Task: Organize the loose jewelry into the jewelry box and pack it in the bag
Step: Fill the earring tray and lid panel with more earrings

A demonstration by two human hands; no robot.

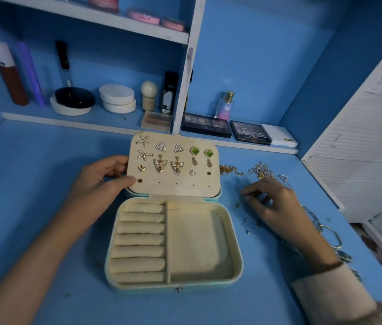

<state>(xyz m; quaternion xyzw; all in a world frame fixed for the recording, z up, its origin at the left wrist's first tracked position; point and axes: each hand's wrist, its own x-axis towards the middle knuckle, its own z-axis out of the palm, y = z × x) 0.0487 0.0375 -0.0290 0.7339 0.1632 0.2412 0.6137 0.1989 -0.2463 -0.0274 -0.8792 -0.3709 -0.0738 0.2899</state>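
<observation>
While L grip (pixel 102 181) pinches lid (pixel 185 186), chains (pixel 260 171) sit R.

Clutter round the right grip (pixel 276 202)
Chains (pixel 261 170) beyond it, bangles (pixel 333 233) on its outer side, open jewelry box (pixel 197 242) inward. Bare desk (pixel 33 165) lies outward of the left grip (pixel 101 181).

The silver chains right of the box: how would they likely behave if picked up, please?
The silver chains lie in a tangled heap, so they would probably lift floppy and clumped. Their links look fine, so likely light, and a hard pull might snag them.
</observation>
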